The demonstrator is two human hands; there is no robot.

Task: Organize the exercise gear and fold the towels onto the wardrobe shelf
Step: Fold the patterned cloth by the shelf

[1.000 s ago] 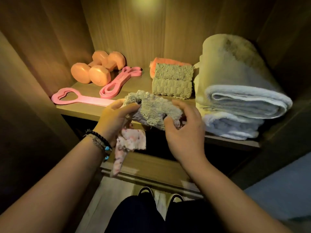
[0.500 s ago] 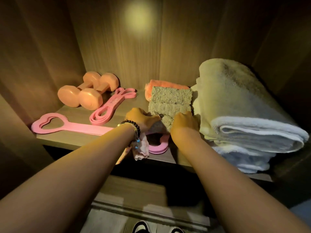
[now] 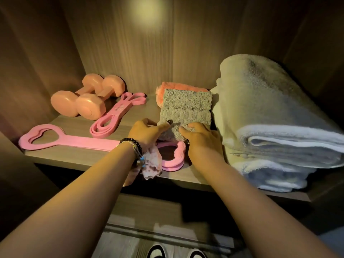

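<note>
At six o'clock of the folded grey terry towels [image 3: 187,107], a small fluffy grey cloth [image 3: 174,130] is gripped by left hand [image 3: 147,132] and right hand [image 3: 202,138], seemingly to extend the row.

the shelf [image 3: 78,157] is wood-grain board, matt, and the back wall [image 3: 130,53] has the same streaky grain. at the back left corner the two dumbbells [image 3: 83,101] look like smooth coated plastic or vinyl with a soft sheen. the looped resistance band [image 3: 115,116] and the flat heart-ended puller [image 3: 70,141] along the front edge both look like smooth matt rubber. the small grey towel [image 3: 186,107] is shaggy, ribbed terry cloth, and the orange cloth [image 3: 176,86] behind it is fuzzy too. the big folded towels [image 3: 270,116] by the right edge are thick plush cloth. the bracelet [image 3: 130,141] is glossy dark beads.
</note>
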